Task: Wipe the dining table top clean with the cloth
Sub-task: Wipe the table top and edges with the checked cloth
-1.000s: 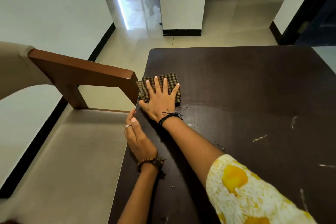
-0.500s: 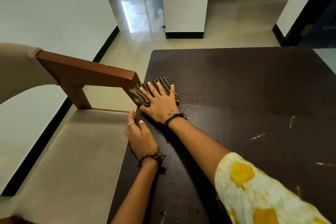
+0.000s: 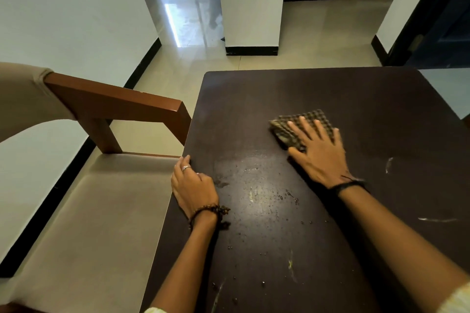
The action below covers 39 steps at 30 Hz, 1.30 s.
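Observation:
The dark brown dining table top [image 3: 318, 89] fills the right half of the head view. A folded checked cloth [image 3: 287, 126] lies flat on it near the middle. My right hand [image 3: 318, 150] presses down on the cloth with fingers spread, covering its right part. My left hand [image 3: 193, 188] rests on the table's left edge, fingers curled over the rim. Water drops, crumbs and a dull smear [image 3: 256, 195] sit between my hands. Pale streaks [image 3: 387, 164] mark the surface at the right.
A wooden chair [image 3: 114, 101] with a beige seat [image 3: 84, 211] stands against the table's left edge. Beyond the table are tiled floor, a white pillar [image 3: 251, 7] and a dark doorway at the far right.
My right hand has slid the cloth from the table's left edge by the chair rightward toward the middle. My left hand has stayed on the left edge. The camera view has shifted.

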{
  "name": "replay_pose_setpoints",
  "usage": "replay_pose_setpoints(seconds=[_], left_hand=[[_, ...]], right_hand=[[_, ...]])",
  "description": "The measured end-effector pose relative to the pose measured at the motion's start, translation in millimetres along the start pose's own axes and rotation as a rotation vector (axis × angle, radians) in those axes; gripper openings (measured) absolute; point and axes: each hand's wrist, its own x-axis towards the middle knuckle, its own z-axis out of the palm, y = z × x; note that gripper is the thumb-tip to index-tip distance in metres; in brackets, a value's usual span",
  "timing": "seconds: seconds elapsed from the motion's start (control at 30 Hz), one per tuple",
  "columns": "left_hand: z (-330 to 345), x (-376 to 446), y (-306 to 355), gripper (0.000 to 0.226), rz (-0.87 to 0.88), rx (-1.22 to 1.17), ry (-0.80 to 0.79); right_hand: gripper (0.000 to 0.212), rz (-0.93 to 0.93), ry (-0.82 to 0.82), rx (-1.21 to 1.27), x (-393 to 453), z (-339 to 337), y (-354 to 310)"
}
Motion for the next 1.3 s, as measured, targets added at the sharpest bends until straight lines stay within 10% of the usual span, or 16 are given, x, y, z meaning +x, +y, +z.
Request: replay_pose_setpoints(seconds=[0.17, 0.47, 0.63, 1.0, 1.3], left_hand=[[0, -2, 3, 0.044, -0.012, 0.037, 0.006], [-4, 0, 7, 0.047, 0.067, 0.067, 0.013], [2, -39, 37, 0.052, 0.218, 0.130, -0.127], [66, -201, 106, 0.052, 0.498, 0.099, -0.495], [65, -220, 102, 0.050, 0.538, 0.299, -0.472]], right_hand=[[0.064, 0.149, 0.038, -0.046, -11, 7, -32], [0.065, -0.150, -0.036, 0.063, 6, 23, -107], [0.059, -0.247, 0.014, 0.062, 0, 14, -38], [0.057, 0.194, 0.012, -0.001, -28, -43, 223], [0.061, 0.239, 0.017, -0.026, -105, -51, 241]])
